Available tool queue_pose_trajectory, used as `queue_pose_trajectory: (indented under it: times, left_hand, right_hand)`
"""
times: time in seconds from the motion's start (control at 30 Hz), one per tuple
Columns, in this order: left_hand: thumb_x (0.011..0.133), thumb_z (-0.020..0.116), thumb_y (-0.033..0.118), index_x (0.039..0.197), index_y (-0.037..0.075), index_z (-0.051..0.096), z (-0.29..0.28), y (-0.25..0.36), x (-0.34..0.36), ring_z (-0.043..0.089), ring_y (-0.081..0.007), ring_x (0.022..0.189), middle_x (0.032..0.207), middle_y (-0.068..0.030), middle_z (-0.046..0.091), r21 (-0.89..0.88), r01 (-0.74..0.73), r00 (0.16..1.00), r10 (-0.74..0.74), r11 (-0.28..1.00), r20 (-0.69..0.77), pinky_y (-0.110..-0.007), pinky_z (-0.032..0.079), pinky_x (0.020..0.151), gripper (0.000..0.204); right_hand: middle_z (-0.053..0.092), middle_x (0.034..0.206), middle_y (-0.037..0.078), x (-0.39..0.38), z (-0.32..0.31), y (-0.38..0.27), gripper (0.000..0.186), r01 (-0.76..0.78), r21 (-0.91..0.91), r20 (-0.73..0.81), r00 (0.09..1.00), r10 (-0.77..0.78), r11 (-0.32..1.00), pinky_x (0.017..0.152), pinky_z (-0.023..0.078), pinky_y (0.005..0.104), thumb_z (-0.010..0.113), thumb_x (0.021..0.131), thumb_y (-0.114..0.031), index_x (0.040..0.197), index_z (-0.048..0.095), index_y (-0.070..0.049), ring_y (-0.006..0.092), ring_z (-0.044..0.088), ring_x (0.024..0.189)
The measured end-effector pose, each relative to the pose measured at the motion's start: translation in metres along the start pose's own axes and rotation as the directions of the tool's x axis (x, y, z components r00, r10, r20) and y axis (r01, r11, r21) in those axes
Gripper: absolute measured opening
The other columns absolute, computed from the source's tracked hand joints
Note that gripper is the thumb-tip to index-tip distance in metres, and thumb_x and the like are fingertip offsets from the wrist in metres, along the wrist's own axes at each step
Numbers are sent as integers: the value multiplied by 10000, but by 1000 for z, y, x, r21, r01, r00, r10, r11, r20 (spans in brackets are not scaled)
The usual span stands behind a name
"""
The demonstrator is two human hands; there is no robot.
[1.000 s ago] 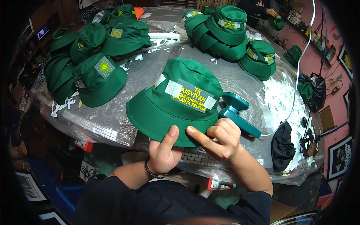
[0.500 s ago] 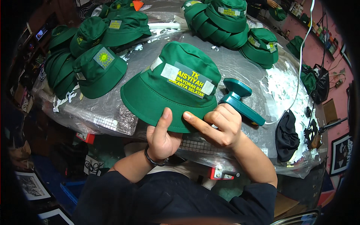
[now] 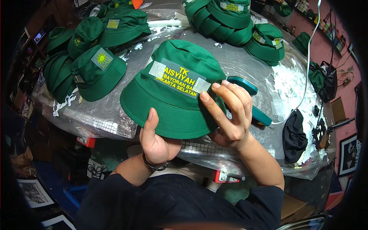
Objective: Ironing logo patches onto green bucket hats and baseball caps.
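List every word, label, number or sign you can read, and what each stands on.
Held green hat: four lines of yellow lettering on a clear patch, legible; wording not copied.
Topmost hat, back-right stack: yellow lettering on a patch; wording not copied.
Nearest left hat: yellow sun emblem; marks below unreadable.
Hat behind it: small yellow lettering, not fully readable.
Wall frame at right: too unclear to read.
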State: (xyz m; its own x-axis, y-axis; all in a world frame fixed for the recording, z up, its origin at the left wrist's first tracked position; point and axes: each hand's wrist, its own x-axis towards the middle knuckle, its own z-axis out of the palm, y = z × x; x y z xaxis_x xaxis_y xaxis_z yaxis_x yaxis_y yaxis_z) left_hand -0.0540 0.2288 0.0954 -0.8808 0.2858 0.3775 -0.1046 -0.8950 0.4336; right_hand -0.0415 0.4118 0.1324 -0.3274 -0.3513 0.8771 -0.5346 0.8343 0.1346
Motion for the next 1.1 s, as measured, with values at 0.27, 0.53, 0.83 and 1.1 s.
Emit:
queue_pose_trajectory:
  times: [0.27, 0.53, 0.83, 1.1]
  left_hand:
    - [1021, 362, 364, 1442, 35, 349, -3, 3, 2, 466, -291, 1296, 1418, -137, 472, -14, 0, 1000, 0, 1000, -7, -456, 352, 1095, 534]
    - [995, 412, 262, 1451, 38, 332, -5, -1, 1, 447, -292, 1315, 1427, -141, 460, -25, 16, 997, -15, 1000, 70, -471, 338, 1106, 515]
    - [955, 436, 189, 1441, 26, 335, -11, -5, -6, 469, -304, 1293, 1411, -156, 468, 8, 18, 999, -18, 1000, 44, -476, 357, 1095, 523]
    - [945, 421, 107, 1445, 4, 321, -9, -6, -4, 466, -306, 1296, 1414, -173, 458, 39, -3, 994, -1, 999, 108, -471, 356, 1103, 520]
  right_hand:
    - [601, 1238, 127, 2, 1, 1, 511, -16, 55, 87, 996, 11, 998, 919, 456, 409, 587, 696, -166, 1194, 676, -92, 285, 573, 1122]
    - [538, 1328, 226, -6, 15, 8, 484, -18, 187, -24, 999, 23, 982, 814, 510, 385, 609, 731, -142, 1203, 652, -44, 304, 620, 1019]
    - [519, 1363, 232, -4, 15, 12, 547, 5, 235, 30, 999, -13, 972, 788, 492, 378, 561, 753, -120, 1290, 559, -17, 288, 616, 905]
    - [537, 1320, 166, 0, 3, 4, 670, -109, 153, 166, 983, 83, 982, 876, 437, 400, 611, 677, -203, 1319, 554, -21, 277, 579, 956]
